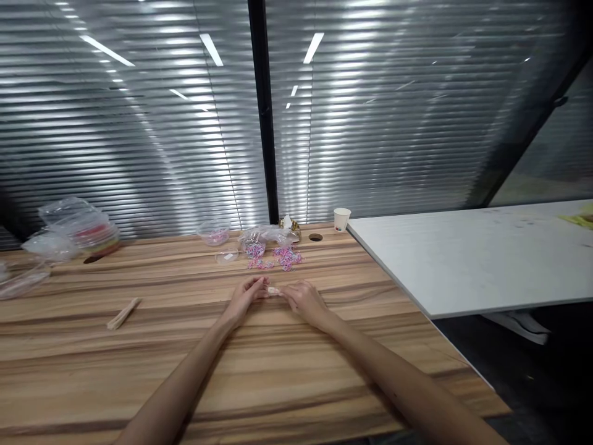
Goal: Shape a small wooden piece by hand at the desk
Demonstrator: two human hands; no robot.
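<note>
Both hands, left hand [245, 298] and right hand [303, 300], meet low over the wooden surface [287, 377] with each grip pinching one small pale piece [273, 290] between them, which could slip toward the loose bands [278, 258] just beyond if either pinch loosens.

Two bare forearms extend from the frame's lower edge, no sleeves visible; left hand [244, 299] and right hand [304, 301] carry no gloves, watch or visible rings; fingers slender.
</note>
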